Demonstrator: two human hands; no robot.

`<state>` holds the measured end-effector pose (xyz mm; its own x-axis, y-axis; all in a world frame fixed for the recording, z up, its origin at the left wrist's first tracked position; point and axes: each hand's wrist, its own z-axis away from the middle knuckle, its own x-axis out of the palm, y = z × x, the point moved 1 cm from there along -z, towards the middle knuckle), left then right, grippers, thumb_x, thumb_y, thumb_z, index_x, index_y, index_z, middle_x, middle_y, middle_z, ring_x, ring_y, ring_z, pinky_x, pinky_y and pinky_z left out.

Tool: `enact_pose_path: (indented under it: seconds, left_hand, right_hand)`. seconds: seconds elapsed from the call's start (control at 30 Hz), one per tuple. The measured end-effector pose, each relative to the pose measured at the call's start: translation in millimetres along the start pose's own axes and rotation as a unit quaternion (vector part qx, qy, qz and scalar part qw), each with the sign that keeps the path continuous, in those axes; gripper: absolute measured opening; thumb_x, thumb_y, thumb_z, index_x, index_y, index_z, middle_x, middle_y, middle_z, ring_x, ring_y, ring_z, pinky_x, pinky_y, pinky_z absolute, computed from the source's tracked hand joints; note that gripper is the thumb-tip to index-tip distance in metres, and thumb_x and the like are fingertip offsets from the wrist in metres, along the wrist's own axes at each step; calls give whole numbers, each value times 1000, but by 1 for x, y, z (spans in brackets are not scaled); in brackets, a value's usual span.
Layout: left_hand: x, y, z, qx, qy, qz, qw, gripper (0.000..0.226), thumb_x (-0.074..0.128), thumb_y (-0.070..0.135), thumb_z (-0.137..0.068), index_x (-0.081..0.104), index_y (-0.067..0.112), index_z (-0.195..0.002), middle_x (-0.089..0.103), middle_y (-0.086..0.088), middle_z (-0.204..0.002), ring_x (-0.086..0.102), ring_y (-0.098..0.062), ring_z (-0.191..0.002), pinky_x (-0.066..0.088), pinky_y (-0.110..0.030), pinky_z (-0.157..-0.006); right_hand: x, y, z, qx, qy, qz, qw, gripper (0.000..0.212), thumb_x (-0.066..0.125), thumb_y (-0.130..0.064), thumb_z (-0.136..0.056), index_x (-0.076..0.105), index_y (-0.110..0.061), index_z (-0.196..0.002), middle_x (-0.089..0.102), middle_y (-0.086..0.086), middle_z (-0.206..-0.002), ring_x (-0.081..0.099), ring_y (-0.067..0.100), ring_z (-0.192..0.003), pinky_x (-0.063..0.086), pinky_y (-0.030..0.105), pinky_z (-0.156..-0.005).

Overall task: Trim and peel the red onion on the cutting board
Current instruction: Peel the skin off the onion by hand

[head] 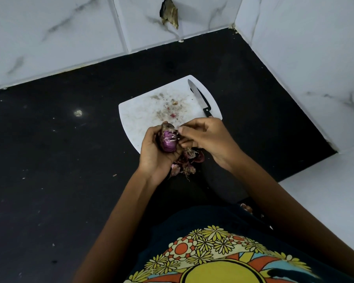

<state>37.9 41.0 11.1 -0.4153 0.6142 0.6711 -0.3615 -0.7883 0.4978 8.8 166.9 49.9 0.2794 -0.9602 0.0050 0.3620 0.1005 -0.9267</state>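
My left hand (153, 152) grips a red onion (168, 140) just above the near edge of the white cutting board (143, 111). Its purple flesh shows where the dry skin is torn away, and some brown skin clings to its top. My right hand (204, 137) meets the onion from the right, its fingertips pinching a shred of skin at the onion's side. A pile of peeled skins and a cut root end (187, 163) lies under my hands on the counter. The knife (199, 99) rests along the board's right edge, blade pointing away.
The board sits on a black stone counter (59, 150), with small onion scraps (170, 108) scattered on it. White marble-look tiled walls (294, 48) close the corner at the back and right. A white ledge (331, 190) lies to the near right.
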Motion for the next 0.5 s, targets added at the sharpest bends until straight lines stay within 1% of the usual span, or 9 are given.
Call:
enact_pose_path:
  seconds: [0.07, 0.13, 0.2, 0.3, 0.4, 0.5]
  left_hand:
    - [0, -1, 0, 4, 6, -14, 1000, 23, 42, 25, -94, 56, 11, -82, 60, -2, -71, 54, -13, -66, 46, -23, -60]
    - [1, -2, 1, 9, 7, -23, 1000, 23, 42, 25, -93, 54, 12, -80, 59, 0, -68, 54, -11, -64, 44, -23, -61]
    - [2, -2, 1, 7, 9, -24, 1000, 22, 42, 25, -93, 54, 13, -80, 59, 0, -68, 55, -10, -61, 44, -22, -60]
    - [2, -2, 1, -13, 9, -8, 1000, 20, 42, 25, -92, 55, 11, -85, 61, -4, -71, 54, -14, -61, 47, -21, -53]
    - [1, -4, 0, -40, 8, 4, 999, 20, 46, 26, -90, 53, 8, -95, 58, -8, -83, 53, -18, -68, 48, -22, -53]
    - [0, -4, 0, -60, 3, 47, 997, 19, 48, 26, -89, 53, 8, -94, 56, -7, -84, 53, -16, -67, 46, -23, -55]
  right_hand:
    - [2, 0, 2, -29, -6, 52, 998, 24, 76, -7, -76, 66, 4, -95, 70, 18, -87, 67, 17, -71, 59, 28, -70]
    - [5, 1, 3, -51, 14, 90, 995, 24, 78, -4, -72, 67, 3, -92, 71, 17, -87, 66, 16, -73, 58, 28, -70]
    - [6, 2, 1, -50, 26, 88, 995, 18, 74, 1, -74, 67, 4, -90, 70, 16, -83, 65, 16, -70, 57, 24, -66]
    - [5, 5, -2, -26, 23, 53, 998, 11, 65, 10, -77, 67, 5, -86, 67, 15, -74, 63, 18, -62, 56, 22, -60]
    - [2, 8, -4, -14, 34, 44, 998, 12, 61, 10, -80, 67, 2, -84, 66, 10, -73, 62, 10, -57, 55, 17, -57]
    - [-3, 9, -4, -12, 59, 66, 996, 20, 49, 3, -87, 69, -1, -85, 66, 6, -72, 61, 10, -60, 52, 18, -56]
